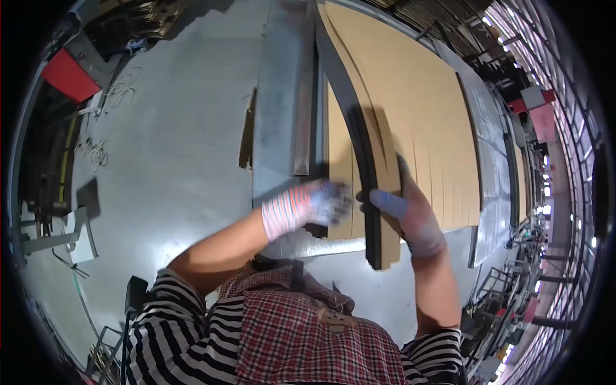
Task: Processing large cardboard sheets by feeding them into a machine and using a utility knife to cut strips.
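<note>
My left hand (314,204), in a striped knit glove, presses on the near edge of a lower cardboard sheet (340,160) on the grey metal machine table (282,96). My right hand (404,208), in a grey and blue glove, grips the near edge of a stack of brown cardboard sheets (417,109) standing tilted on edge. A dark curved edge (359,147) of that stack runs between my hands. The slotted faces of the sheets spread away to the far right.
Grey concrete floor (173,141) lies to the left, with a narrow cardboard scrap (246,131) beside the machine. A red box (69,74) and wires sit far left. Metal racks and railings line the right side.
</note>
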`<state>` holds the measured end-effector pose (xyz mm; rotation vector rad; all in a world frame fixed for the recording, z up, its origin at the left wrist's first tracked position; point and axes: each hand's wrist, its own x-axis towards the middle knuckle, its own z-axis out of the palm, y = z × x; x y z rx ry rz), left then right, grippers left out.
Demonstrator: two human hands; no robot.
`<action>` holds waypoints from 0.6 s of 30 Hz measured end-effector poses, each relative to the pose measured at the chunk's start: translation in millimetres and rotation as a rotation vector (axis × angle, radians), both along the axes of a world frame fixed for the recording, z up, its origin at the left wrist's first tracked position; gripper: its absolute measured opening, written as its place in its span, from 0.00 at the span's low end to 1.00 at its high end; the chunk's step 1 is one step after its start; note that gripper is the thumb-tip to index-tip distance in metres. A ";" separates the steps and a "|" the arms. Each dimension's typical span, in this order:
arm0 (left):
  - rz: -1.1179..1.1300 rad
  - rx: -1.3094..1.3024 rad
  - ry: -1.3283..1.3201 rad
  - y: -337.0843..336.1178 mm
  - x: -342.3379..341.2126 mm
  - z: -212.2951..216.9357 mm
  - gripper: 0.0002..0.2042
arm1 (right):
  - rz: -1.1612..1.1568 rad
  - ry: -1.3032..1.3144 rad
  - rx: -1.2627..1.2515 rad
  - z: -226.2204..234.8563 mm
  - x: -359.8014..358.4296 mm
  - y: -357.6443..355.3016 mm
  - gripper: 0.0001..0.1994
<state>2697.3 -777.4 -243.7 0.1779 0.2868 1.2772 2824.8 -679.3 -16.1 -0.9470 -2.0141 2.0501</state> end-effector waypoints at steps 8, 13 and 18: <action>0.457 -0.074 -0.135 75.0 -49.1 143.4 0.37 | 0.206 -0.579 0.528 38.4 207.8 -82.3 0.53; 0.332 0.165 0.041 49.3 131.5 190.5 0.30 | -0.867 -0.460 -0.816 -12.6 347.5 -122.4 0.50; -0.138 0.635 0.401 26.6 373.4 189.6 0.45 | -0.647 -0.113 0.328 -66.8 482.4 -186.8 0.49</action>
